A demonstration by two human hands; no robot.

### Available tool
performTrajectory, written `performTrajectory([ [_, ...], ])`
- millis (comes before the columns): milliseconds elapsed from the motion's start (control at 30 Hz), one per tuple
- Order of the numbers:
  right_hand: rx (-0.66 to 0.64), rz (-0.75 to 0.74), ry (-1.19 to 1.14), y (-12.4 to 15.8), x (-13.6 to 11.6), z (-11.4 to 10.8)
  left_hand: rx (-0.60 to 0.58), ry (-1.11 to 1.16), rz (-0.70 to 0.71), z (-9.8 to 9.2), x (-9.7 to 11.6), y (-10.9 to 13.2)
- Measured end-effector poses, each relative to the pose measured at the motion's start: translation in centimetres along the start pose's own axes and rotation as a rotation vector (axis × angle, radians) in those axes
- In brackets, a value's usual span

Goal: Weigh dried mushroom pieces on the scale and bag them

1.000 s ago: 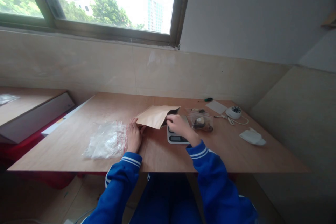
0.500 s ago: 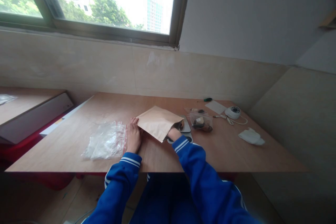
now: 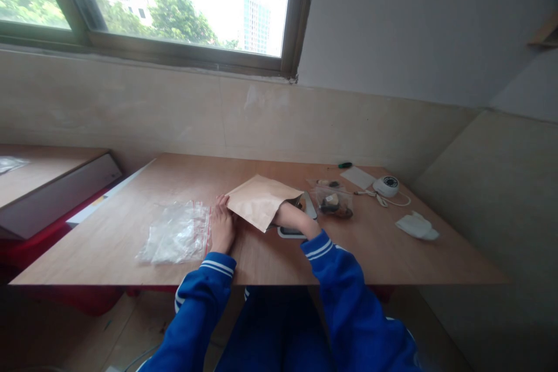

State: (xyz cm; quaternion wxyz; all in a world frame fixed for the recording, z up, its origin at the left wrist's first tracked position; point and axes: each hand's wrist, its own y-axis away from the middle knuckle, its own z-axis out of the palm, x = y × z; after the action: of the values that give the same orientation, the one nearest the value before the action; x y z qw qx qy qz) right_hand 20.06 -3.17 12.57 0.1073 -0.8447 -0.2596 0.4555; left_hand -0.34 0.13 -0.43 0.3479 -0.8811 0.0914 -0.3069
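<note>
A brown kraft paper pouch [image 3: 261,200] lies tilted in front of me, its mouth facing right. My left hand [image 3: 223,225] is closed on the pouch's left corner, the fingers wrapped over its edge. Into the mouth goes my right hand [image 3: 291,218]; its fingers are hidden inside, so I cannot see whether they hold anything. Partly covered by the pouch and my right arm is a flat white device [image 3: 310,209], seemingly a small scale, with something brownish on it. Clear plastic zip bags [image 3: 178,235] with red seal lines lie beside my left hand.
On the right of the wooden table [image 3: 392,256] are filled clear bags [image 3: 333,202], a green-handled screwdriver [image 3: 345,165], a white card [image 3: 357,177], a white dome camera [image 3: 386,186] with its cable, and a crumpled white bag [image 3: 417,226]. Wall and window stand behind.
My right hand has drawn partway out of the pouch toward the right, showing more wrist. The pouch has shifted slightly; my left hand stays on its corner.
</note>
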Motion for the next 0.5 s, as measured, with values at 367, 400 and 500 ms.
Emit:
performTrajectory([
  [367,0.067,0.043,-0.023,1.5,-2.8,-5.4,0.003,-0.067,-0.017,0.2,0.0,0.0],
  [400,0.119,0.042,-0.028,1.7,-2.6,-5.7,0.007,-0.069,-0.019,0.2,0.0,-0.1],
  [500,0.292,0.052,-0.057,2.2,-1.6,-6.0,0.017,-0.078,-0.036,0.1,0.0,-0.2],
])
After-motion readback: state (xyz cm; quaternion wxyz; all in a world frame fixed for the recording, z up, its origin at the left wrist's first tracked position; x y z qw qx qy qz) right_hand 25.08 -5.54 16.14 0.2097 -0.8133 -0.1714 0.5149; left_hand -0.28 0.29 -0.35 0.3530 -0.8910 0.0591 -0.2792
